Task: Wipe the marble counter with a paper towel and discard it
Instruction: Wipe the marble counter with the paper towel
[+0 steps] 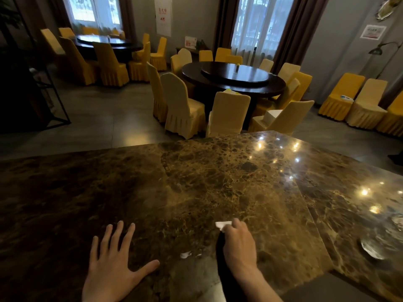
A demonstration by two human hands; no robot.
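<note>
A glossy brown marble counter (196,182) with gold veins fills the lower half of the head view. My right hand (238,245) is closed over a white paper towel (222,225), pressing it on the marble near the counter's front; only a corner of the towel shows past my fingers. My left hand (113,264) lies flat on the counter to the left, fingers spread, holding nothing. A small white scrap (185,255) lies on the marble between the two hands.
Beyond the counter's far edge stands a dark round dining table (233,80) ringed by yellow-covered chairs (181,105). A second such table (104,43) stands at the back left. More chairs line the right wall. A seam runs across the counter at right.
</note>
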